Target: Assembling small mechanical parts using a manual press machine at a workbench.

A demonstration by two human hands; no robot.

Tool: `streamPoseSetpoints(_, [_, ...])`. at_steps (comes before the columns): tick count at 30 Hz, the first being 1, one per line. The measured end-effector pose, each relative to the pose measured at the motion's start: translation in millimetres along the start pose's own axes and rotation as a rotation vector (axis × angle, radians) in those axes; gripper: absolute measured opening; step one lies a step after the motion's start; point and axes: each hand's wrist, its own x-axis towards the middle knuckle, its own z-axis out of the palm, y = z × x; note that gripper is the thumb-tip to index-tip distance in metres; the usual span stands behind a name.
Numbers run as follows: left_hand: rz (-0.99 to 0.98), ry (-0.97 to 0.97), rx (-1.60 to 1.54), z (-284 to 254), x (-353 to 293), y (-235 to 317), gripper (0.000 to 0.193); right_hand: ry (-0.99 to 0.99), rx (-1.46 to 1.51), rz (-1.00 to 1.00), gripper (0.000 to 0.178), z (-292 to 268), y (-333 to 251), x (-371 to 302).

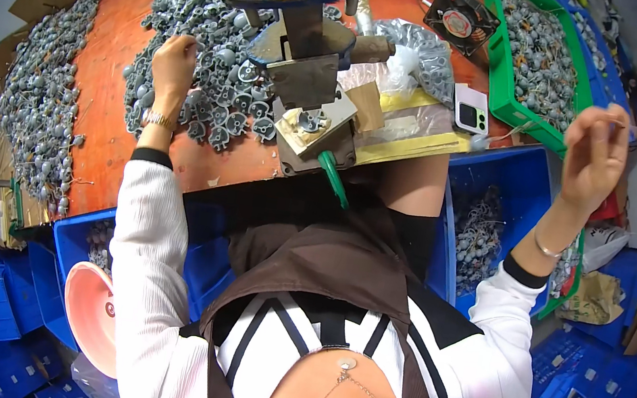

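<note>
My left hand (174,69) is at the left edge of a heap of grey plastic housings (221,108), its fingers curled closed. What they hold, if anything, is hidden. Off to the right, beside the green crate (504,95), my right hand (595,156) is raised with thumb and fingertips drawn together. Anything in that pinch is too small to name. Between my hands stands a metal press (302,83). Under its ram, a small grey part (311,121) sits on a pale fixture (289,131). A green handle (333,178) sticks out toward me below it.
Grey parts with wires fill the green crate and form another pile (43,103) at the far left. A phone (471,109), a small fan (459,22) and a clear bag of parts (427,60) lie behind the press. Blue bins (528,188) stand below the orange table (108,72).
</note>
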Motion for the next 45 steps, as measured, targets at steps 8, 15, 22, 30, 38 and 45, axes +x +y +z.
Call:
streamPoseSetpoints(8, [-0.756,0.032,-1.313,-43,-100,136,0.020,-0.323,0.086,0.809,0.013,109,57,-75])
streamPoseSetpoints(15, [-0.944,0.028,-1.713,-41,-145,213,0.015,-0.290,0.606,1.284,0.020,178,91,-104])
streamPoseSetpoints(22, [-0.879,0.035,-1.692,-45,-145,222,0.016,-0.227,0.639,1.347,0.019,184,96,-114])
streamPoseSetpoints(30, [-0.804,-0.098,-1.676,-48,-153,232,0.019,-0.172,0.487,1.007,0.018,198,94,-115])
streamPoseSetpoints(38, [-0.035,-0.168,-0.937,-80,-115,216,0.028,-0.303,0.029,0.634,0.018,182,83,-111])
streamPoseSetpoints(45, [-0.044,0.034,-1.190,-78,-134,220,0.019,-0.118,0.484,1.038,0.017,169,91,-110])
